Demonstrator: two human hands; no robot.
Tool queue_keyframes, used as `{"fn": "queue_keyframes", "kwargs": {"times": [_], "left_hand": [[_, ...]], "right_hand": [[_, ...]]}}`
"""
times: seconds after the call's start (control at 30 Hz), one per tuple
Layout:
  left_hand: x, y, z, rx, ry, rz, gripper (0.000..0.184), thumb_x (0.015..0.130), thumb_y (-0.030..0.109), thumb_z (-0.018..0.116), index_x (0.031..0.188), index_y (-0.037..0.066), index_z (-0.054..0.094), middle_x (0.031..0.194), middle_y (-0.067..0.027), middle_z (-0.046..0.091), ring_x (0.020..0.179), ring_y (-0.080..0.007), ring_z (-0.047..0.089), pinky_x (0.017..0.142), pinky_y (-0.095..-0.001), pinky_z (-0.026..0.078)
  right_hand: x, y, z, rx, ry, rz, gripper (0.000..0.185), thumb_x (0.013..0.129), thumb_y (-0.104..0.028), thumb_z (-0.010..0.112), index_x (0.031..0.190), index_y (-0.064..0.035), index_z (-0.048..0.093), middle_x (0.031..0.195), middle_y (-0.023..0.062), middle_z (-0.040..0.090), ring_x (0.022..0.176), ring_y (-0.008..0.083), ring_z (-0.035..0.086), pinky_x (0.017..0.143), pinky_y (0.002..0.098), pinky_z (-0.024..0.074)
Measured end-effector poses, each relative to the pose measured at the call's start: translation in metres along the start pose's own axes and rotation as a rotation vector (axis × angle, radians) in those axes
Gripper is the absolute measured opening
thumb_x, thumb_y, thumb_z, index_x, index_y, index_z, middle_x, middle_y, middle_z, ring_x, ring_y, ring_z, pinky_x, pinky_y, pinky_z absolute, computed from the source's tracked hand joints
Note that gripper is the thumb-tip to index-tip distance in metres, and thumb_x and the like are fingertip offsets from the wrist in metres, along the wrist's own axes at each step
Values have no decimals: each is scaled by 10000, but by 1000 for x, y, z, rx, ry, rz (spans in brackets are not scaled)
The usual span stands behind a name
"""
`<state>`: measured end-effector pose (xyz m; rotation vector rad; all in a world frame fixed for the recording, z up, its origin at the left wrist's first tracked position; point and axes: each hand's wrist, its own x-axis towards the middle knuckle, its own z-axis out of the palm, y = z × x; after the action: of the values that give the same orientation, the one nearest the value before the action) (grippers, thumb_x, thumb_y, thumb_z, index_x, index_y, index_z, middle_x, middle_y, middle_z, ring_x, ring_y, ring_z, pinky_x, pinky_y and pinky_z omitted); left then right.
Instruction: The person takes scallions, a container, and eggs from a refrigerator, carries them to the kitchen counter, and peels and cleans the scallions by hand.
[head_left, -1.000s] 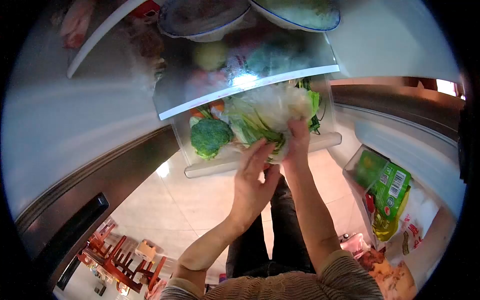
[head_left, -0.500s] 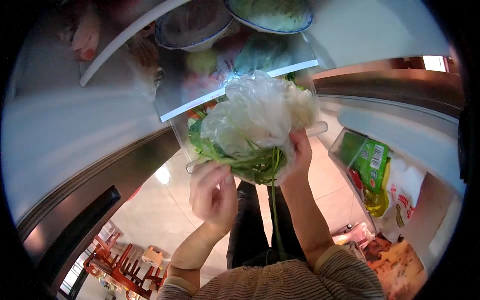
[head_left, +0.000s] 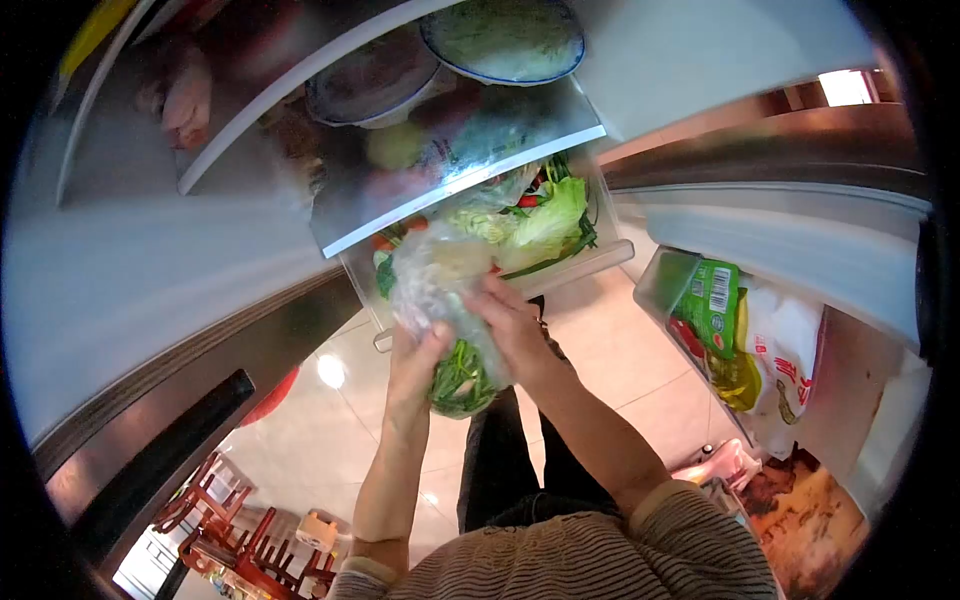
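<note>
A clear plastic bag (head_left: 440,285) with green leafy vegetables (head_left: 462,380) at its lower end is between my hands, over the front of the open fridge drawer (head_left: 575,266). My left hand (head_left: 418,365) grips the bag's left side, thumb on top. On the right side, my right hand (head_left: 508,325) has its fingers closed on the plastic. Behind the bag, pale green lettuce (head_left: 548,225) and a red pepper (head_left: 528,201) lie in the drawer. Part of the broccoli (head_left: 384,272) shows at the drawer's left; the bag hides the rest.
Two covered bowls (head_left: 505,40) stand on the glass shelf above the drawer. At the right, the fridge door (head_left: 780,230) stands open, with a green package (head_left: 712,305) and a white bag (head_left: 785,345) in its bin. Wooden chairs (head_left: 245,540) are at the lower left.
The bag has moved left and toward me, its leafy end now pointing down. My left hand has closed on it. Lettuce and a red pepper have come into view behind.
</note>
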<state>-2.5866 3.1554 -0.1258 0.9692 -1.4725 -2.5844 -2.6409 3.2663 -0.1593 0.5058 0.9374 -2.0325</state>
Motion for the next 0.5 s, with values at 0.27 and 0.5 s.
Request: {"fn": "queue_keyframes", "kwargs": {"times": [0.27,0.5], "left_hand": [[-12,-13,-34,77,132,-86,546,669,-15,663,1175,-5,458,1071,-78,561,951,-172,564,820,-291,464],[-31,3,-34,3,235,-299,506,689,-15,612,1173,-15,464,1051,-103,577,914,-188,588,805,-301,481]], "right_hand": [[-2,18,14,-370,-210,-120,410,952,-268,429,1250,14,444,1063,41,528,984,79,467,830,222,386],[8,-19,-11,-952,89,102,346,921,-278,481,1157,-27,515,882,124,607,817,154,585,718,287,454]]}}
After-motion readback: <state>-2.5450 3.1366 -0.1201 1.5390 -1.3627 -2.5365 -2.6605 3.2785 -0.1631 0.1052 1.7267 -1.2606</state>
